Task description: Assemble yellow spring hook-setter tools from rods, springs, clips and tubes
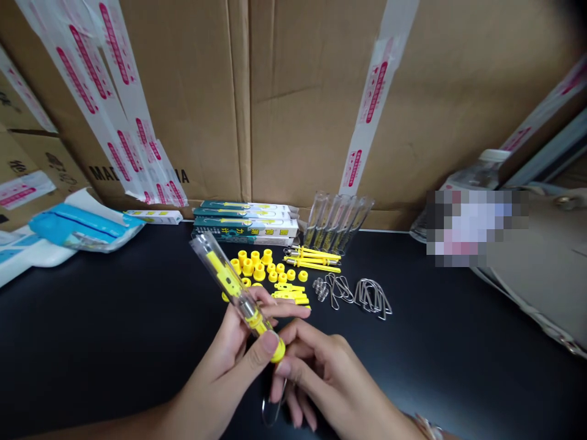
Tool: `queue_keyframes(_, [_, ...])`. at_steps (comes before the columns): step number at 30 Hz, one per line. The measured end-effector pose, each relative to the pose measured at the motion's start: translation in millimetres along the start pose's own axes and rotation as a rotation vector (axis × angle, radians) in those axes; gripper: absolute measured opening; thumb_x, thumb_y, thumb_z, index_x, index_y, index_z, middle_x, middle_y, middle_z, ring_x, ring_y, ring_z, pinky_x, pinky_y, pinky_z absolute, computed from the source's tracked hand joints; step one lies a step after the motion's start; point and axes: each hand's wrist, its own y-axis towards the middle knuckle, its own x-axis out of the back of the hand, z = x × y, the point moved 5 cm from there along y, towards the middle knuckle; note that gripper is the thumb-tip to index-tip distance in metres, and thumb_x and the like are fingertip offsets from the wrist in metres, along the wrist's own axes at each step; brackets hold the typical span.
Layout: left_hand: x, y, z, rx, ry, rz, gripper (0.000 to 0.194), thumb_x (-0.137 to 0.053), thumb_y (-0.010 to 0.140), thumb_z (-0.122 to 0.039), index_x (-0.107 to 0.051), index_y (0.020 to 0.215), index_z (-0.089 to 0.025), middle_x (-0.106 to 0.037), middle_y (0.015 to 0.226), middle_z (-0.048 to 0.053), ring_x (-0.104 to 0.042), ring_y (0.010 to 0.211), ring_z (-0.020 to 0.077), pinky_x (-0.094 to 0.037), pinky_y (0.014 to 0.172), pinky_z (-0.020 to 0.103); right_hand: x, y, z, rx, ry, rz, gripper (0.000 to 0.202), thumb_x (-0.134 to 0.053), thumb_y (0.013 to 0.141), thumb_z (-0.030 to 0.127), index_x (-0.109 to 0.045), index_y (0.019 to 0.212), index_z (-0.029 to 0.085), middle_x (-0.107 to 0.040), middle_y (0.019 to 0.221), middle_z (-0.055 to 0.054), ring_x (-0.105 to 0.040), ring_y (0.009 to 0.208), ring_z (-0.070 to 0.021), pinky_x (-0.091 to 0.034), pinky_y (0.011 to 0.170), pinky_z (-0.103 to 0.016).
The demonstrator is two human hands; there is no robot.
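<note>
We count five empty tubes (339,221); our left hand (233,354) and right hand (321,366) pinch one clear tube (229,284), yellow-capped, yellow insert inside.

Just one head cam here, looking forward and down, close over the hands' grip on the tube (232,287), with the table (114,318) and boxes (284,98) beyond it.

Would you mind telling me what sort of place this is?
Probably a small assembly or packing bench in a stockroom: taped cartons behind, sorted yellow caps, wire clips, boxed products.
</note>
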Motion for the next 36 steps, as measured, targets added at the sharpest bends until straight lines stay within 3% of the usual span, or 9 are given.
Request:
queue_keyframes(7, [2.9, 4.2, -1.2, 0.082, 0.130, 0.021, 0.029, -0.067, 0.091, -0.044, -0.064, 0.115, -0.028, -0.066, 0.129, 0.004, -0.058, 0.124, 0.0239, -0.039, 0.113, 0.040, 4.6, -0.6, 9.7, 0.019, -0.062, -0.030, 0.045, -0.051, 0.097, 0.059, -0.055, 0.116, 0.018, -0.053, 0.064, 0.005, -0.042, 0.054, -0.0094, -0.035, 0.054, -0.021])
queue_keyframes(11, [1.0, 1.3, -5.7, 0.052, 0.136, 0.042, 0.031, -0.066, 0.091, -0.046, -0.066, 0.118, -0.029, -0.067, 0.129, 0.003, -0.058, 0.125, 0.0239, -0.042, 0.112, 0.038, 6.6, -3.9, 16.1, 0.059, -0.142, -0.020, 0.041, -0.047, 0.100, 0.055, -0.065, 0.097, 0.018, -0.047, 0.073, 0.003, -0.039, 0.066, -0.0115, -0.035, 0.061, -0.024])
queue_keyframes(14, [-1.0, 0.8, -10.9, 0.037, 0.130, 0.045, 0.030, -0.063, 0.093, -0.047, -0.069, 0.115, -0.027, -0.070, 0.125, 0.005, -0.061, 0.122, 0.0235, -0.048, 0.105, 0.034, 8.3, -4.9, 14.4, 0.087, -0.162, -0.017, 0.043, -0.042, 0.102, 0.055, -0.064, 0.096, 0.018, -0.045, 0.073, 0.003, -0.037, 0.064, -0.0113, -0.033, 0.059, -0.024])
queue_keyframes(20, [1.1, 6.1, -11.6, 0.070, 0.092, -0.026, 0.024, -0.073, 0.085, -0.043, -0.073, 0.095, -0.020, -0.078, 0.097, 0.006, -0.071, 0.079, 0.0183, -0.060, 0.075, 0.027, 8.5, -9.0, 15.4, 0.132, -0.261, 0.019, 0.047, -0.031, 0.105, 0.053, -0.061, 0.094, 0.018, -0.046, 0.072, 0.002, -0.042, 0.062, -0.0112, -0.038, 0.059, -0.024])
queue_keyframes(28, [-0.2, 7.1, -15.3, 0.046, 0.126, -0.051, 0.018, -0.075, 0.084, -0.037, -0.077, 0.091, -0.020, -0.080, 0.095, 0.005, -0.071, 0.071, 0.0150, -0.060, 0.070, 0.022, 5.0, -8.5, 26.1, 0.174, -0.302, 0.014, 0.049, -0.025, 0.105, 0.054, -0.059, 0.096, 0.019, -0.049, 0.072, 0.001, -0.045, 0.062, -0.0123, -0.040, 0.059, -0.025])
queue_keyframes(33, [-1.7, 4.8, -14.6, 0.039, 0.115, -0.035, 0.025, -0.076, 0.082, -0.043, -0.077, 0.086, -0.019, -0.075, 0.073, 0.002, -0.070, 0.064, 0.0137, -0.061, 0.071, 0.024, 1.6, -9.9, 26.4, 0.184, -0.313, 0.052, 0.056, -0.018, 0.105, 0.058, -0.057, 0.094, 0.019, -0.050, 0.073, 0.000, -0.048, 0.064, -0.0131, -0.043, 0.063, -0.026])
queue_keyframes(36, [8.4, 5.1, -11.9, 0.082, 0.041, -0.194, 0.034, -0.082, 0.075, -0.050, -0.071, 0.081, -0.018, -0.073, 0.069, 0.000, -0.072, 0.064, 0.0152, -0.063, 0.068, 0.027, -0.3, -13.0, 25.4, 0.118, -0.395, 0.064, 0.050, -0.021, 0.104, 0.056, -0.054, 0.102, 0.019, -0.055, 0.083, -0.004, -0.050, 0.072, -0.0160, -0.044, 0.069, -0.028])
